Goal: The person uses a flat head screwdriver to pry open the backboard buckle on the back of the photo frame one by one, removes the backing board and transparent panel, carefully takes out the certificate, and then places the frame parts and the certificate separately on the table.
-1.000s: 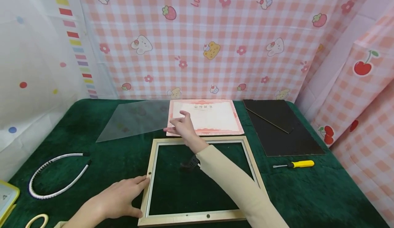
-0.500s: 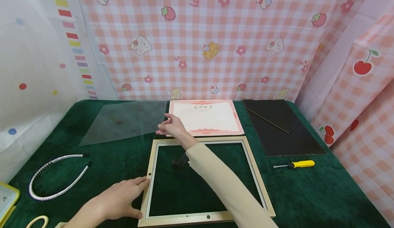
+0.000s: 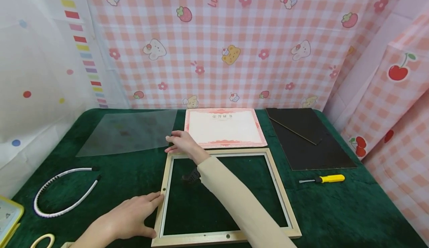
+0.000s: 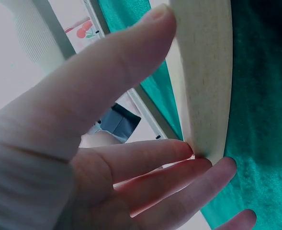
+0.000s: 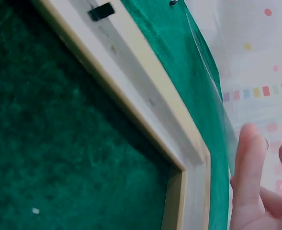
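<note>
My left hand (image 3: 129,216) rests against the left side of the pale wooden frame (image 3: 269,188), which lies on the green cloth. Its thumb and fingertips touch the wood, as the left wrist view also shows. My right hand (image 3: 184,143) reaches across the frame's far left corner, its fingers extended and spread. Those fingers are at the near right corner of a clear plastic sheet (image 3: 127,132); whether they touch it is hard to tell. In the right wrist view, the right hand (image 5: 248,187) stands beyond the frame's corner (image 5: 196,165), close to the sheet's edge.
A certificate (image 3: 226,129) lies behind the frame. To the right are a black backing board (image 3: 311,155) with a raised strut and a yellow-handled screwdriver (image 3: 330,178). A white headband (image 3: 63,212) and a yellow-edged item (image 3: 16,225) lie at the left.
The clear sheet has slid left, off the certificate's edge. My right hand has moved left and a little nearer along with it. The left hand has stayed on the frame.
</note>
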`<state>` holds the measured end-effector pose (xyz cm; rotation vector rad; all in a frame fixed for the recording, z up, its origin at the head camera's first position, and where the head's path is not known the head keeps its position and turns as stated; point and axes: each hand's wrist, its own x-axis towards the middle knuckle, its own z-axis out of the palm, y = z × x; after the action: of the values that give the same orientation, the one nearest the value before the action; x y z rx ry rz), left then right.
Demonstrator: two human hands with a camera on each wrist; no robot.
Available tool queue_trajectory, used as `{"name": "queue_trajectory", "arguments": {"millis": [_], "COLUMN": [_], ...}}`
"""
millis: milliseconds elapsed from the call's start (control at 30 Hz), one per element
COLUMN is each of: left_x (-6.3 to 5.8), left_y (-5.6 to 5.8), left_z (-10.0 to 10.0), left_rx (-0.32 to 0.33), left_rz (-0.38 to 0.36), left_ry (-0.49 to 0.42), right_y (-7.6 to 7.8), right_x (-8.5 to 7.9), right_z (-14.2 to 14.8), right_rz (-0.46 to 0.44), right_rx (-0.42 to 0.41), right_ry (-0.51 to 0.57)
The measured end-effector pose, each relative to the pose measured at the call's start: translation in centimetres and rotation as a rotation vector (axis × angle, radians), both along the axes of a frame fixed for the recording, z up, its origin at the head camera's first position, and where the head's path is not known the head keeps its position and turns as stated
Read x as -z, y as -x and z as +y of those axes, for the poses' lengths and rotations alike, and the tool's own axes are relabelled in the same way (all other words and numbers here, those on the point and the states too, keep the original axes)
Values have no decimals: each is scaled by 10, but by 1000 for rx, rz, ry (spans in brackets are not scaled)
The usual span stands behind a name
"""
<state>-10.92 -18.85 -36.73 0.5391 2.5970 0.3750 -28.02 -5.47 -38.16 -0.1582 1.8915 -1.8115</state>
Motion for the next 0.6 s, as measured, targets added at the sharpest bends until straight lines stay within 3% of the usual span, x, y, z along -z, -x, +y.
{"name": "queue_trajectory", "arguments": {"millis": [167, 333, 467, 600], "left_x": [-1, -1, -2, -2], "left_y": [0, 1, 2, 3], "left_z": [-2, -3, -3, -4], "left_rx": [9, -3, -6, -11], "left_rz": [6, -11, -26, -37], "left_ry": [-4, -7, 8, 11], "right_y": [0, 4, 7, 8], "right_x": [3, 1, -7, -19], "right_z": [4, 15, 30, 52], "right_rz": [-14, 12, 99, 246], "right_rx": [-83, -85, -79, -136], "right_ry": [9, 17, -52, -174]}}
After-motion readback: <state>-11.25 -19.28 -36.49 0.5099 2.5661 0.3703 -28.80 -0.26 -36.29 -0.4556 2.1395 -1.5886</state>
